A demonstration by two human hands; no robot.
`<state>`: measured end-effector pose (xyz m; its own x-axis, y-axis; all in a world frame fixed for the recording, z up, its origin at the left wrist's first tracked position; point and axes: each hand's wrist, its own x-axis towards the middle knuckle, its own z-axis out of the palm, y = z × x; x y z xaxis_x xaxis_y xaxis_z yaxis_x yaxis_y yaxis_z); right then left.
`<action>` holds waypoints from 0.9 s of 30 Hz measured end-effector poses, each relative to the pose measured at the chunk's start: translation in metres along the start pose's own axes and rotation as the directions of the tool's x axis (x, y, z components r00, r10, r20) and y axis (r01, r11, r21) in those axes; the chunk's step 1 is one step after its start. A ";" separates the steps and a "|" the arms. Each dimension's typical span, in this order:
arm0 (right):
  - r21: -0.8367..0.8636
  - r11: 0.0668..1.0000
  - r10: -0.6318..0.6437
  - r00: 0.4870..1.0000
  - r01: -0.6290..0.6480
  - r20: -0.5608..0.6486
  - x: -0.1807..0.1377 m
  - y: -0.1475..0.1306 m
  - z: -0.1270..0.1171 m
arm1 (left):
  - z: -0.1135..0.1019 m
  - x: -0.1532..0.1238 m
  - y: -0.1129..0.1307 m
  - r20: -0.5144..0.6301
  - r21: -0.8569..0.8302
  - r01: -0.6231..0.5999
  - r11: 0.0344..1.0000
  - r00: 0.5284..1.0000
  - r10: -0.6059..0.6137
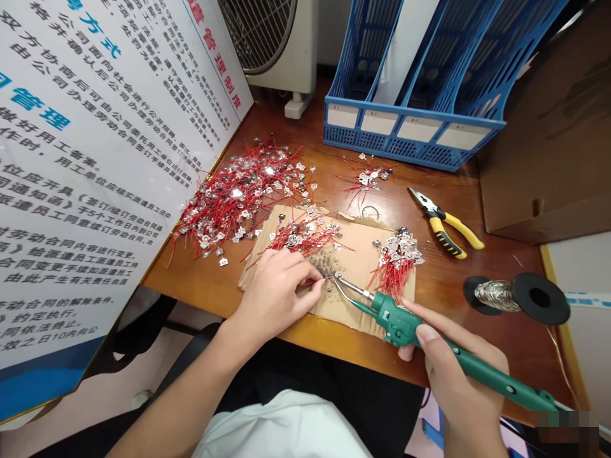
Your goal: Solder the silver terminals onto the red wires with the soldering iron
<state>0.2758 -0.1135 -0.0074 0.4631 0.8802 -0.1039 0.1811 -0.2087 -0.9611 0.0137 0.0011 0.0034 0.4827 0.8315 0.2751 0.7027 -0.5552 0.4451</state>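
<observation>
Soldering iron (397,324) inside right grip (461,387)

Right hand (461,366) gripped green soldering iron (398,323), left hand (279,289) pinched thin wire (326,278) near its tip, scorched cardboard (360,254) lay beneath, red-wire pile (229,200) sat beyond, pliers (438,226) lay right.

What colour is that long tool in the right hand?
The long tool in the right hand is green with a silvery tip, in the head view.
</observation>
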 end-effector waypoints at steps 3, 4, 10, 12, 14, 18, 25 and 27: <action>-0.046 0.999 -0.008 1.000 0.007 -0.010 0.000 0.000 -0.001 | 0.000 0.000 0.000 -0.004 0.001 0.000 1.000 1.000 0.000; -0.067 0.998 -0.014 1.000 0.013 -0.013 0.000 0.000 -0.001 | 0.000 0.001 0.000 -0.003 0.000 0.001 1.000 1.000 -0.001; -0.110 0.994 -0.030 0.999 0.028 -0.020 0.000 -0.002 -0.001 | 0.000 0.001 0.001 0.007 -0.001 0.000 1.000 1.000 0.000; -0.095 0.995 -0.034 0.999 0.032 -0.024 0.000 -0.003 0.000 | -0.001 0.001 0.000 0.005 -0.002 -0.002 1.000 1.000 0.002; -0.085 0.996 -0.040 0.999 0.037 -0.027 0.000 -0.003 0.000 | -0.001 0.000 0.001 0.010 -0.001 0.000 1.000 1.000 0.000; -0.091 0.995 -0.041 0.999 0.038 -0.025 0.000 -0.002 -0.001 | -0.001 0.001 0.002 0.026 0.005 0.010 1.000 1.000 -0.010; -0.117 0.992 -0.040 0.999 0.038 -0.018 -0.001 0.005 -0.005 | -0.002 0.001 0.002 0.028 0.017 0.017 1.000 0.999 -0.018; -0.126 0.991 -0.047 0.999 0.044 -0.018 -0.001 0.004 -0.005 | -0.003 0.001 0.001 0.033 0.018 0.017 1.000 0.999 -0.017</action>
<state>0.2802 -0.1177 -0.0102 0.4697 0.8812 -0.0541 0.3088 -0.2214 -0.9250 0.0139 0.0015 0.0070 0.4874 0.8399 0.2389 0.7198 -0.5413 0.4346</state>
